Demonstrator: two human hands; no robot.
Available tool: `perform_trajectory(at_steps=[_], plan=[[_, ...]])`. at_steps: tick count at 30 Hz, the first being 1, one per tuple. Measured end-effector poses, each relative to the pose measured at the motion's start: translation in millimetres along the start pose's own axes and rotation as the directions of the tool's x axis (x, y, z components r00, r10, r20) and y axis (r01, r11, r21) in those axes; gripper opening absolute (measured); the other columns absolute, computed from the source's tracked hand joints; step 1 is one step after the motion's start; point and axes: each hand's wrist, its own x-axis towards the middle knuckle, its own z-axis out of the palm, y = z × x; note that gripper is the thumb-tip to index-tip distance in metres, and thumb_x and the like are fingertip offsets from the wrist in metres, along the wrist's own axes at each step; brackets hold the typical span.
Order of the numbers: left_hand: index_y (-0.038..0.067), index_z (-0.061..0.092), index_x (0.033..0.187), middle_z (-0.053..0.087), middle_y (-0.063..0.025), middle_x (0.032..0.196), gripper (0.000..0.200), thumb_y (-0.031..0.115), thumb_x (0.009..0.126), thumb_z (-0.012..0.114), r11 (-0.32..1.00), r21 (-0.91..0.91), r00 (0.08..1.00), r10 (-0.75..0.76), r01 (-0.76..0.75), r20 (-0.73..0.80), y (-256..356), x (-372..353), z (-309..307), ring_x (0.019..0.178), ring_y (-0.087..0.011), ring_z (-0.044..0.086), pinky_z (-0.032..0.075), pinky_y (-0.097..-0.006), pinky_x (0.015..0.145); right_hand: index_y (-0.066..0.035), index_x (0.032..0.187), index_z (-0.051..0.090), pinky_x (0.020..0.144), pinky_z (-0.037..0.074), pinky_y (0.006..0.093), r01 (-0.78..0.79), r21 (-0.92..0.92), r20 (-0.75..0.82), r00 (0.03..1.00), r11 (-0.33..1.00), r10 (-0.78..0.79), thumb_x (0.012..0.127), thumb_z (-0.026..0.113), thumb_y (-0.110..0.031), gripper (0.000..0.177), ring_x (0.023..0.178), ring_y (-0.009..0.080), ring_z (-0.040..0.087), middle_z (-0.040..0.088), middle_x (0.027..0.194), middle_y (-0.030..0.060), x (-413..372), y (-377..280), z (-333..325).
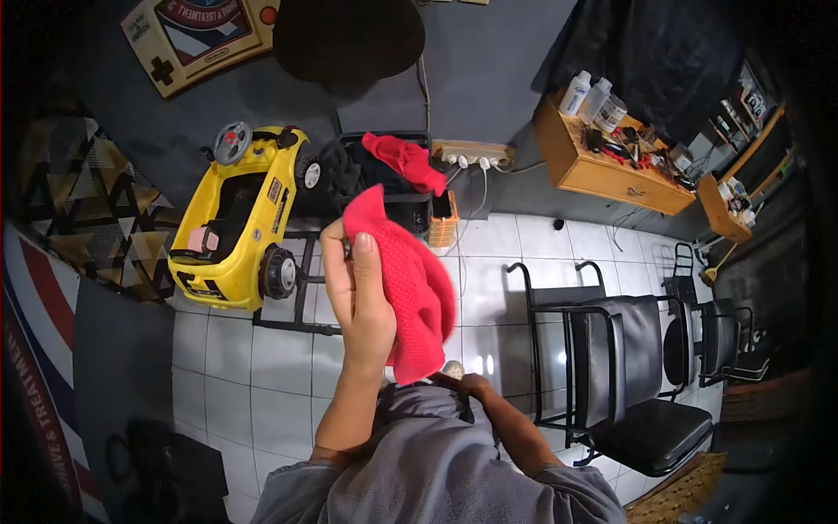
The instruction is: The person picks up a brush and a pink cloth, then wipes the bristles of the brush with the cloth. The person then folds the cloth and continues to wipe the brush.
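Observation:
My left hand (360, 284) is raised in front of me, its thumb and fingers closed on a red textured cloth (408, 293). The cloth hangs down and to the right of the hand, over the tiled floor. Down near my waist is my right hand (467, 384), small and partly hidden by my body; its fingers cannot be made out clearly. Another red cloth (403, 160) lies over the edge of a black crate (384, 201) with dark items in it, beyond my left hand.
A yellow toy car (240, 223) stands on a black frame at the left. Black chairs (633, 349) are at the right. A wooden shelf (611, 179) with bottles and tools hangs on the wall near a power strip (471, 155). An orange basket (443, 229) stands beside the crate.

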Motion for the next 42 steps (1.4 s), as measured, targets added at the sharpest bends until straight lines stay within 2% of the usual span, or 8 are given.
perform_trajectory(at_steps=[6,10,14,21,28,33,37,42], plan=[[0.007,0.036,0.113,0.048,0.0004,0.084,0.019,0.009,0.096,0.044,0.997,-0.019,0.997,-0.071,0.072,0.022,-9,-9,0,0.071,-0.0021,0.04,0.035,-0.0182,0.064,0.002,0.075,0.063,0.07,0.045,0.0483,0.4,0.163,-0.584,0.776,0.902,-0.239,0.095,0.032,-0.046,0.061,0.079,0.044,0.059,0.059,0.075,0.0285,4,-22,-48],[0.007,0.034,0.113,0.046,-0.0001,0.082,0.02,0.007,0.095,0.044,0.992,0.092,0.995,0.087,-0.091,0.039,-27,-8,-3,0.068,-0.0041,0.04,0.036,-0.0199,0.064,-0.011,0.065,0.042,0.037,0.024,0.0228,0.473,0.813,-0.484,0.873,0.34,-0.056,0.095,0.026,-0.056,0.057,0.041,0.0069,0.031,0.035,0.05,-0.0039,-125,-144,-170],[0.002,0.049,0.108,0.05,0.0009,0.084,0.016,0.007,0.093,0.049,0.942,0.319,0.968,0.026,-0.107,0.248,-16,-9,-8,0.071,-0.003,0.044,0.038,-0.0191,0.064,-0.009,0.068,0.044,0.039,0.027,0.0242,0.461,0.881,-0.415,0.861,0.108,-0.293,0.096,0.026,-0.052,0.055,0.043,0.0076,0.033,0.04,0.055,-0.0016,-190,-182,-192],[-0.002,0.055,0.106,0.051,0.0027,0.081,0.018,0.003,0.089,0.054,0.968,0.199,0.94,0.079,-0.152,0.331,3,-9,0,0.065,-0.0004,0.042,0.034,-0.016,0.057,0.003,0.091,0.058,0.062,0.046,0.0415,0.55,0.035,-0.398,0.773,0.834,-0.493,0.098,0.028,-0.043,0.056,0.07,0.0351,0.062,0.059,0.065,0.0195,-62,-129,-108],[-0.002,0.054,0.117,0.048,0.0057,0.076,0.027,0.008,0.093,0.049,0.971,0.197,0.982,0.108,-0.139,0.157,-1,-13,-8,0.064,0.0005,0.037,0.029,-0.0146,0.057,-0.001,0.13,0.039,0.058,0.048,0.0501,0.524,-0.44,-0.276,0.694,0.73,-0.665,0.095,0.032,-0.028,0.045,0.069,0.0417,0.062,0.06,0.07,0.0257,20,15,10],[-0.001,0.051,0.124,0.046,0.0056,0.08,0.032,0.009,0.094,0.047,0.969,0.219,0.971,0.067,-0.118,0.23,-4,-13,-16,0.065,0.0005,0.036,0.029,-0.0141,0.058,-0.003,0.111,0.061,0.078,0.05,0.0457,0.104,-0.147,-0.135,0.983,0.984,-0.124,0.091,0.037,-0.049,0.056,0.093,0.037,0.062,0.062,0.095,0.0271,13,15,9],[-0.002,0.05,0.126,0.05,0.001,0.095,0.035,0.007,0.092,0.05,0.988,0.146,0.962,0.018,-0.059,0.273,2,-13,-18,0.075,-0.0014,0.043,0.034,-0.0147,0.067,-0.003,0.101,0.066,0.082,0.048,0.0443,-0.197,-0.031,-0.053,0.979,0.98,0.195,0.088,0.044,-0.051,0.054,0.101,0.0354,0.06,0.061,0.103,0.0265,-33,-3,-21],[-0.002,0.043,0.132,0.051,-0.0053,0.101,0.047,0.003,0.086,0.052,0.979,0.201,0.926,-0.054,-0.024,0.374,-4,-13,-15,0.09,-0.0099,0.045,0.035,-0.0218,0.083,-0.003,0.071,0.056,0.045,0.041,0.0329,0.17,0.705,-0.376,0.913,0.688,0.159,0.093,0.032,-0.057,0.063,0.05,0.0187,0.055,0.054,0.055,0.0087,-83,-71,-88]])
